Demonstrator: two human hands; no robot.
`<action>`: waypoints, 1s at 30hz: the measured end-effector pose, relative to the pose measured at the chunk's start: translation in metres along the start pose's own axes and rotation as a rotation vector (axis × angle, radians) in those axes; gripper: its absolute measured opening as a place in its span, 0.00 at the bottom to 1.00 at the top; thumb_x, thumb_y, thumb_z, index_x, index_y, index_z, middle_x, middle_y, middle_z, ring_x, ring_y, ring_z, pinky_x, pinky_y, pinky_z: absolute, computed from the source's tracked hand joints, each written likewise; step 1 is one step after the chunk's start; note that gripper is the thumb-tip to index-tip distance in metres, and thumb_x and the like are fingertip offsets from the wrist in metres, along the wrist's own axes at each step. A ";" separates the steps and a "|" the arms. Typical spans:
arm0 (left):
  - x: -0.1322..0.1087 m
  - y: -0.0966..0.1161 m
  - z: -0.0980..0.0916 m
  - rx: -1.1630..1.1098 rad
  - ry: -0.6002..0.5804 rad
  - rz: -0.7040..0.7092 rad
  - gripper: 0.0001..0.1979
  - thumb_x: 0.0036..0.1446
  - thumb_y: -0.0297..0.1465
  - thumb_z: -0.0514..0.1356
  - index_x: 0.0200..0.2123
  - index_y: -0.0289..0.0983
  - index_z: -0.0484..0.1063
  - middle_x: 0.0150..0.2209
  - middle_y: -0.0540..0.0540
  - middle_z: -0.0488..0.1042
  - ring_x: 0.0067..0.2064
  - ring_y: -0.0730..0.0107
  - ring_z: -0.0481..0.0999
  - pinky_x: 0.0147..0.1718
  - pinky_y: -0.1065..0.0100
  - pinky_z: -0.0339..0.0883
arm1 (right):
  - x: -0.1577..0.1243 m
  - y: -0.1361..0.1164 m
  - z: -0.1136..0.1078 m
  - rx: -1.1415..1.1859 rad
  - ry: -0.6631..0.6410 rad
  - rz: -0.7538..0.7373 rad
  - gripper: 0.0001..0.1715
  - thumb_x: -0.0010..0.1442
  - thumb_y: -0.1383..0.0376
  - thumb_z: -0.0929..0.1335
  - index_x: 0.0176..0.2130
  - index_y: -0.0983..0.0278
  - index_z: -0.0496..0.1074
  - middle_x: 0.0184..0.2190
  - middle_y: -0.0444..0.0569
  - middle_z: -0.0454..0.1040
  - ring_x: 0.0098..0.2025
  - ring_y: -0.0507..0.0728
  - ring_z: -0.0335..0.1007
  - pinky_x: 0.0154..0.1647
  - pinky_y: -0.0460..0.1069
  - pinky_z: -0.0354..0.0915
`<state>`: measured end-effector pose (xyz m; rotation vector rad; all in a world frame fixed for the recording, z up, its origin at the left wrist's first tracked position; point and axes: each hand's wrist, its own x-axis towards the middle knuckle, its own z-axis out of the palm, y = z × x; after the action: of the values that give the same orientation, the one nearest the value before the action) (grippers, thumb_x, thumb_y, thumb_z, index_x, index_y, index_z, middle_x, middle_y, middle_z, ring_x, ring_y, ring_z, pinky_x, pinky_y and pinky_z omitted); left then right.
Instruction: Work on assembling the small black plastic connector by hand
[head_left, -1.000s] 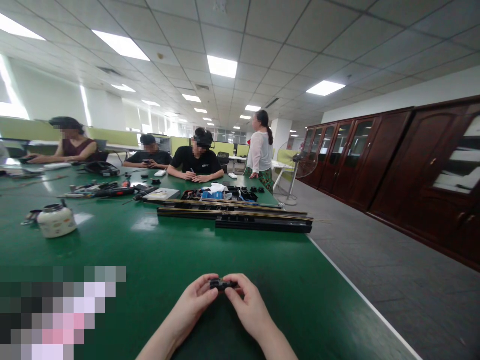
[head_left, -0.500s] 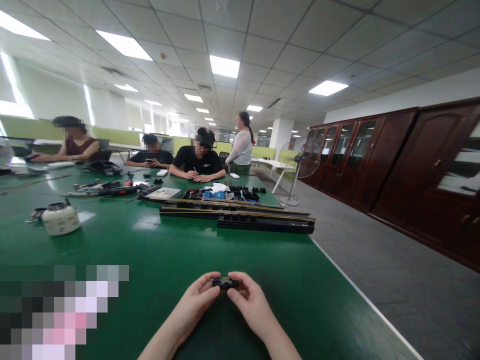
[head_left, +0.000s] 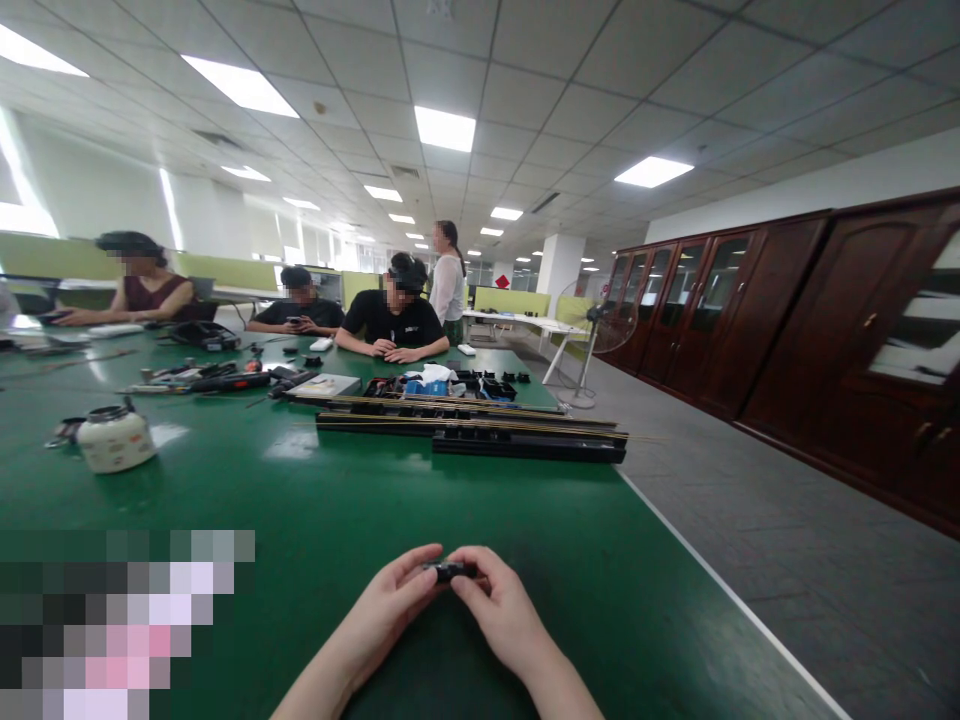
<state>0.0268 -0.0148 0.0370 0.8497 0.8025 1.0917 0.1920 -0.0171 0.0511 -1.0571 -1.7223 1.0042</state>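
Observation:
Between my two hands is a small dark part [head_left: 448, 571], black with a shiny spot; its exact kind is too small to make out. My left hand [head_left: 397, 596] pinches its left end between thumb and fingers. On the other end, my right hand [head_left: 491, 596] is closed with thumb below and fingers over the top, covering part of it. Both hands are just above the green tabletop [head_left: 360, 520] near its front.
Long black rails [head_left: 529, 445] with thin brass-coloured rods lie across the table ahead. A pale jar [head_left: 116, 440] stands at left, tools [head_left: 225, 378] behind it. Several people sit or stand beyond. The table's right edge [head_left: 720, 580] borders the floor; a fan [head_left: 592, 325] stands there.
My right hand's fingers have slid left over the small dark part, covering more of its top. The standing person in the background has moved left.

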 end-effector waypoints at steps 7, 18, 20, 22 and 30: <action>0.002 0.000 -0.003 0.451 -0.051 0.078 0.25 0.45 0.48 0.61 0.41 0.36 0.68 0.26 0.53 0.71 0.24 0.73 0.72 0.29 0.69 0.65 | 0.000 0.000 -0.001 -0.007 0.021 0.012 0.10 0.55 0.65 0.64 0.39 0.58 0.71 0.38 0.46 0.71 0.40 0.55 0.68 0.40 0.49 0.64; -0.003 0.003 -0.001 0.420 -0.131 0.062 0.24 0.44 0.51 0.59 0.35 0.37 0.66 0.24 0.55 0.66 0.25 0.74 0.66 0.28 0.71 0.60 | -0.004 -0.009 -0.003 -0.060 -0.053 0.036 0.09 0.51 0.65 0.66 0.36 0.59 0.71 0.35 0.44 0.71 0.40 0.55 0.67 0.40 0.49 0.62; -0.004 0.003 -0.001 0.410 -0.134 0.069 0.23 0.45 0.50 0.59 0.35 0.37 0.66 0.24 0.55 0.66 0.25 0.74 0.67 0.29 0.70 0.59 | -0.004 -0.012 -0.004 -0.075 -0.066 0.046 0.09 0.51 0.66 0.66 0.36 0.58 0.71 0.35 0.43 0.70 0.40 0.55 0.67 0.40 0.49 0.62; -0.004 0.003 -0.002 0.401 -0.132 0.077 0.23 0.46 0.50 0.59 0.35 0.37 0.67 0.23 0.55 0.66 0.25 0.74 0.67 0.29 0.71 0.59 | -0.004 -0.014 -0.004 -0.087 -0.075 0.055 0.09 0.52 0.66 0.66 0.36 0.58 0.71 0.35 0.43 0.70 0.40 0.54 0.66 0.40 0.49 0.61; -0.006 0.006 0.002 0.413 -0.114 0.082 0.23 0.44 0.48 0.60 0.36 0.37 0.67 0.23 0.55 0.66 0.25 0.74 0.67 0.28 0.72 0.58 | -0.005 -0.013 -0.002 -0.103 -0.055 0.032 0.09 0.53 0.66 0.65 0.36 0.58 0.71 0.35 0.43 0.70 0.40 0.54 0.67 0.39 0.48 0.61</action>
<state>0.0249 -0.0193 0.0437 1.2899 0.9189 0.9516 0.1926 -0.0256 0.0625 -1.1354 -1.8232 0.9815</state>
